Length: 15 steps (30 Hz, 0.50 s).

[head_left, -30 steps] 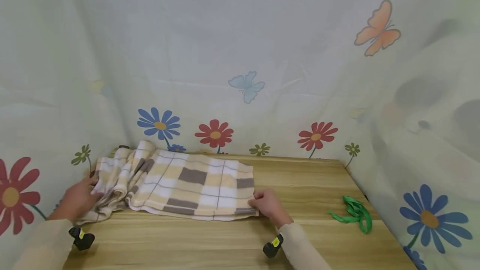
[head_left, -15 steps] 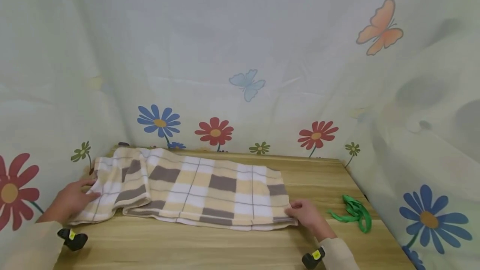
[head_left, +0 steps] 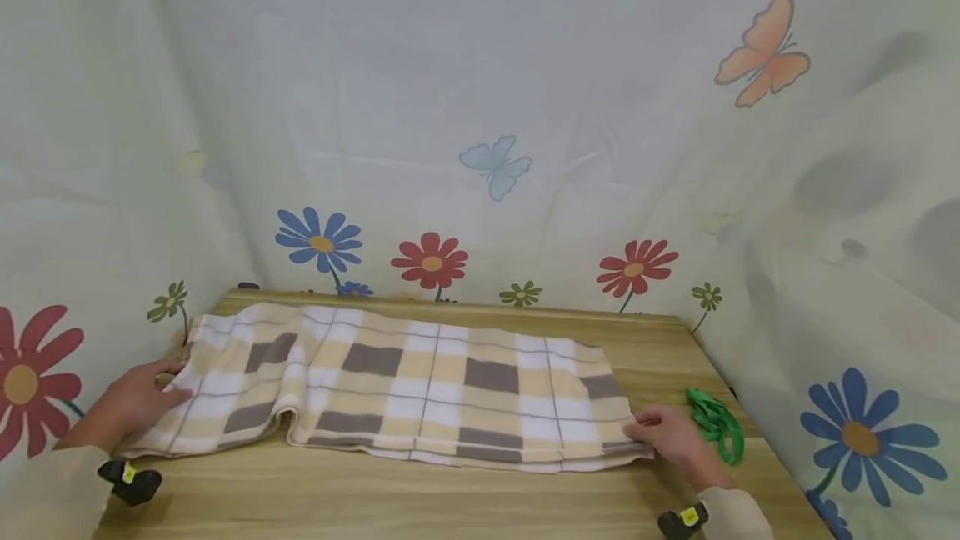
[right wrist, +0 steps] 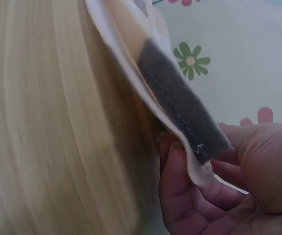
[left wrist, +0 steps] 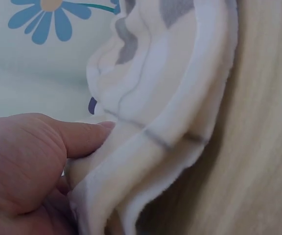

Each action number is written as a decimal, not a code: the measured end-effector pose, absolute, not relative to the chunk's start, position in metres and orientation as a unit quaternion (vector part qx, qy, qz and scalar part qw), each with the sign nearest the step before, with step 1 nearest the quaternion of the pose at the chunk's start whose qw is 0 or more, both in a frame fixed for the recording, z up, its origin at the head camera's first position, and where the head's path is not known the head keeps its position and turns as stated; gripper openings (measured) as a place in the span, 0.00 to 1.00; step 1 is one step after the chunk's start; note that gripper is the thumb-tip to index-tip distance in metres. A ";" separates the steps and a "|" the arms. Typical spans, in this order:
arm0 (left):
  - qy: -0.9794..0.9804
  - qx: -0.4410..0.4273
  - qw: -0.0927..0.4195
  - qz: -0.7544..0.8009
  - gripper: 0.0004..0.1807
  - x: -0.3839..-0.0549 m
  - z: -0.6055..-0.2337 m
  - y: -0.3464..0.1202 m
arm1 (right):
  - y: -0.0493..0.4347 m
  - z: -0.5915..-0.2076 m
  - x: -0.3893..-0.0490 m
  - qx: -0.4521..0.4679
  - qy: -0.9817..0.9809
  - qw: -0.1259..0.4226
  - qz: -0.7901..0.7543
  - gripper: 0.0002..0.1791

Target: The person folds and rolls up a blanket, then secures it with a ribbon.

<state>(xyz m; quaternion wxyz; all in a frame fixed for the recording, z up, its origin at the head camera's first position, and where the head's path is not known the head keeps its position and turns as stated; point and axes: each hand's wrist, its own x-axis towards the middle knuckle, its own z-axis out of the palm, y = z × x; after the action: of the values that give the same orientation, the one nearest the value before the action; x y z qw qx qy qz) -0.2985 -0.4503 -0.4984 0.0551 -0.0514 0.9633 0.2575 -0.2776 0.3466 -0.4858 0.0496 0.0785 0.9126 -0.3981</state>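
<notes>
A checked cloth (head_left: pixel 435 390) in cream, white and grey-brown lies stretched lengthwise across the wood-grain counter (head_left: pixel 360 511), its layers visible along the near edge and at the right end. The left hand (head_left: pixel 138 398) holds the cloth's left end, thumb laid on top and fingers partly hidden beneath the fabric. The right hand (head_left: pixel 671 438) pinches the near right corner between thumb and fingers; the right wrist view shows a stitched seam with a loose thread end at that corner. One raised fold stands left of the cloth's middle, arching off the counter at the near edge; the remainder to its right lies largely flat. A tangled green ribbon (head_left: pixel 716 423) rests on the counter just beyond the right hand, apart from the cloth. Behind stands a pale sheet (head_left: pixel 375 65) printed with flowers and butterflies.
</notes>
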 end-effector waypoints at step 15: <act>0.972 -0.019 0.054 0.227 0.44 -0.292 -0.499 -0.461 | 0.402 -0.478 -0.278 0.102 0.933 0.035 -0.343 0.23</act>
<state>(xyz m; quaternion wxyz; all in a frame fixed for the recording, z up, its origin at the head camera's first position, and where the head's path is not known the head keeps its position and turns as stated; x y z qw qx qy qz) -0.2918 -0.4609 -0.4986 0.0536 -0.0194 0.9722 0.2272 -0.2781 0.4018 -0.4779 0.0352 0.1018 0.9330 -0.3432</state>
